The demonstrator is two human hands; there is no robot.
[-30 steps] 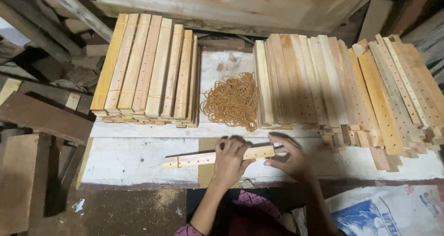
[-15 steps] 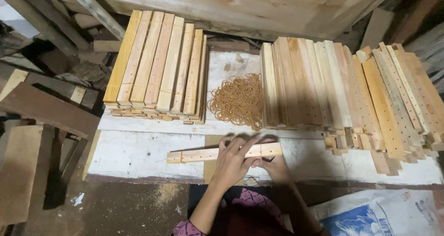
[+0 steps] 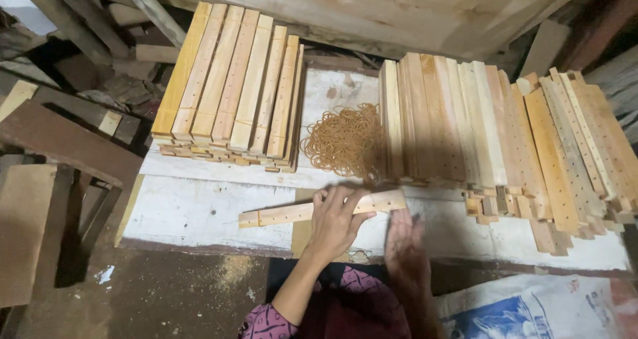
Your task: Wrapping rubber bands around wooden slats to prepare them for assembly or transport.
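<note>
White-painted worktop (image 3: pixel 199 213), workshop clutter around. Nearest you: your left hand (image 3: pixel 335 219) clamped on a drilled wooden strip (image 3: pixel 286 213); right hand (image 3: pixel 405 236) blurred, grip unclear. Beyond: rubber bands (image 3: pixel 345 139). Left, neat bundled stack (image 3: pixel 229 86), seemingly done; right, loose strips (image 3: pixel 505 133) remaining.

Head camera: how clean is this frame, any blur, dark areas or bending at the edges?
Head view: the right hand is smeared by motion blur; the left hand on the wooden strip is sharper. The white table and the pile of rubber bands are evenly lit, without glare. The scrap wood at left sits in shadow. The stacked slats fan outward from wide-angle distortion.
</note>
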